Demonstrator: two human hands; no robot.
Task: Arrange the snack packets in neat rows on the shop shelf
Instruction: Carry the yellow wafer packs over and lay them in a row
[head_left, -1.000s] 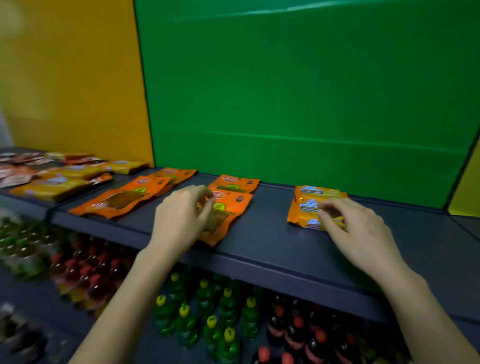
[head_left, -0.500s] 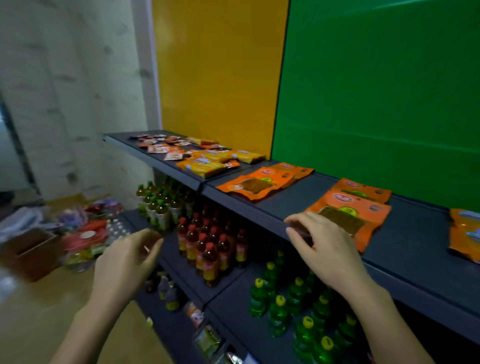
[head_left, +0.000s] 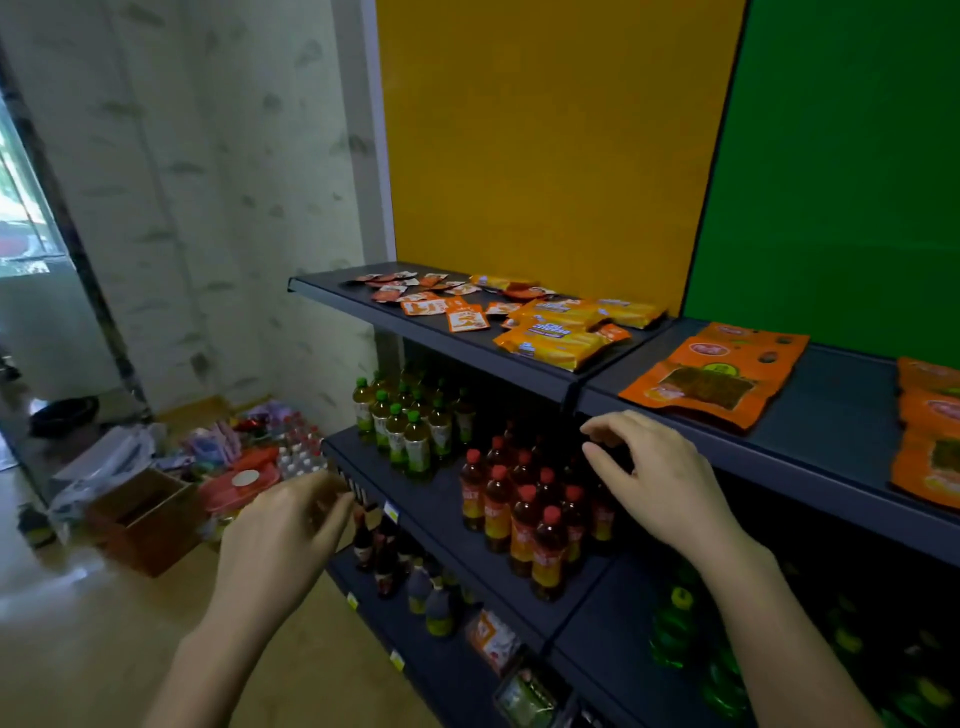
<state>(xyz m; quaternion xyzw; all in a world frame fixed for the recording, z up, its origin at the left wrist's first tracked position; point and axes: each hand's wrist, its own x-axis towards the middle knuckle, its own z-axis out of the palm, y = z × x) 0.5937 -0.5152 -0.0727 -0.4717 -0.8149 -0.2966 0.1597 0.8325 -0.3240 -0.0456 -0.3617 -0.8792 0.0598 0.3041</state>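
Clearly, the loose scatter of small packets (head_left: 441, 306) at the far left end of the top shelf (head_left: 831, 415) is what remains untidy, and it lies well away from both hands. A long reach across the yellow biscuit packs (head_left: 563, 332) would be needed, and a sleeve or wrist dragged over them could likely push a pack off the front lip, since the nearest one already sits close to the edge. The stack of large orange pouches (head_left: 717, 379) could also be nudged askew if the right hand is lifted carelessly past the shelf edge. Bottles (head_left: 524, 514) crowded on the shelf below might be knocked by anything that falls.

Nothing is held by either hand. The right hand (head_left: 660, 478) is seen half open, fingers spread and curled, hovering just in front of the top shelf's edge and below the orange pouches; contact with the edge cannot be told. The left hand (head_left: 283, 530) is loosely curled and empty, held in the air well out from the shelving, above the floor.
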